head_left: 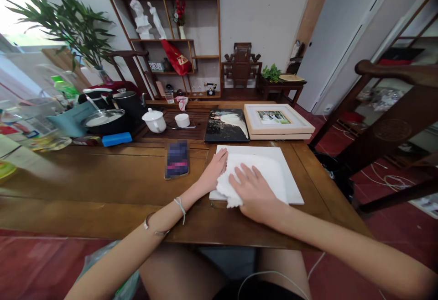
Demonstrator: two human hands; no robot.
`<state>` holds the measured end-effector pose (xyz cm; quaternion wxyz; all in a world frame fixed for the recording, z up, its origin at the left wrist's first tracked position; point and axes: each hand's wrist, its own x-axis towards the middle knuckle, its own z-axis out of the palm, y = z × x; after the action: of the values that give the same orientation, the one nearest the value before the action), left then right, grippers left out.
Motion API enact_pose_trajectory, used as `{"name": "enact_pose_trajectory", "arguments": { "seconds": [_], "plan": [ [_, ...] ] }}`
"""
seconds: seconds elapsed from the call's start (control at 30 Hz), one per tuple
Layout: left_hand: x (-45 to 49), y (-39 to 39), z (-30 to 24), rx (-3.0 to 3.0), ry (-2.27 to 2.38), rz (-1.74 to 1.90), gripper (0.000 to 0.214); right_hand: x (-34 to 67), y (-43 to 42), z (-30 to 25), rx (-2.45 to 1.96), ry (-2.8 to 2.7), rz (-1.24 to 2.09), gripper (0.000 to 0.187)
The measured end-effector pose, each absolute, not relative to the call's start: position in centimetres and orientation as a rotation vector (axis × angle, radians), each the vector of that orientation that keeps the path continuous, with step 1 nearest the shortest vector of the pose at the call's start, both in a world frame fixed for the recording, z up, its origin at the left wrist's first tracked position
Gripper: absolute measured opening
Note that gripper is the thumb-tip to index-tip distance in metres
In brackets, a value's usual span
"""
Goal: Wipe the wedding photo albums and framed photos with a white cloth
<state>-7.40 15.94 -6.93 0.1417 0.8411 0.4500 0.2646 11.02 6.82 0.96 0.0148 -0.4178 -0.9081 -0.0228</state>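
Observation:
A flat white board (290, 172) lies on the wooden table (102, 176) in front of me, with a white cloth (267, 174) spread on it. My right hand (251, 190) rests flat on the cloth near its lower left corner, fingers stretched out. My left hand (215, 170) lies flat on the board's left edge, touching the cloth, fingers extended. On my left wrist are a bracelet and a bangle.
A phone (177, 159) lies left of the board. Behind are a dark picture (226, 125), a stacked white photo frame (278, 119), a tea tray with teapot (154, 121) and cup (182, 120), kettles and clutter at left. A wooden chair (393, 126) stands right.

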Motion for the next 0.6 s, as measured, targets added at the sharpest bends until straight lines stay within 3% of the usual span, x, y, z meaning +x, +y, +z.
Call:
{"name": "enact_pose_trajectory", "arguments": {
  "seconds": [0.27,0.6],
  "plan": [
    [-6.6,15.1,-5.8,2.384,1.341,0.8,0.044,13.3,14.8,1.3,-1.377,-2.721,0.038,0.067],
    [-6.7,15.3,-6.1,2.413,1.366,0.782,0.047,13.4,5.5,0.6,-1.205,-2.842,0.0,0.074]
  ]
}}
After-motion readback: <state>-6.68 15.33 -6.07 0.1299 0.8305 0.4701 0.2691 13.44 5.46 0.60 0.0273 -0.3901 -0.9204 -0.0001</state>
